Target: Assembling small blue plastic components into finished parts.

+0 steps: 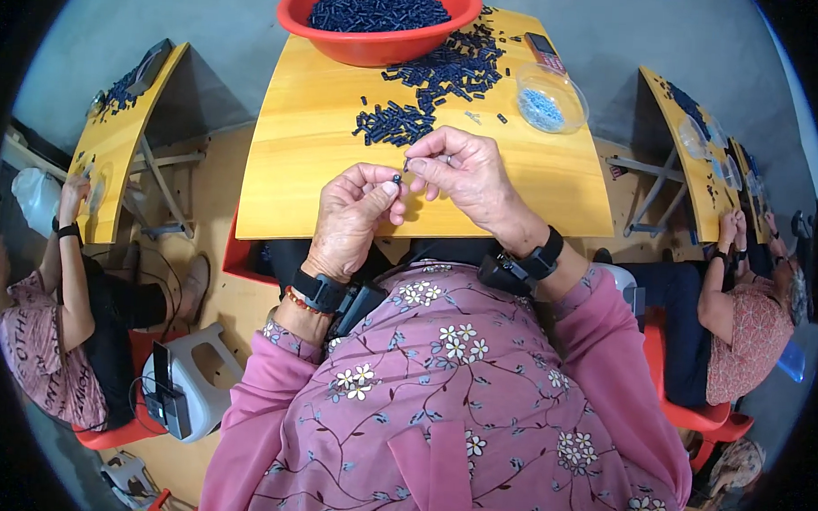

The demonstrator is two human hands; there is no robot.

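Both my hands are raised over the near half of the yellow table (304,162). My left hand (352,208) is closed in a pinch, with the end of a small black cylindrical part (396,178) showing between thumb and forefinger. Just to the right, my right hand (466,172) also pinches, thumb against forefinger. A tiny dark bit shows at its fingertips, too small to name. The two sets of fingertips are close, with a narrow gap between them. Beyond them lies a loose pile of black cylindrical parts (396,123), trailing toward the far edge.
A red basin (371,49) full of black parts stands at the far edge. To the right are a clear round dish (576,117) of tiny light-blue pieces and a mobile phone (544,51). People sit at other tables on the left (154,75) and right (680,112).
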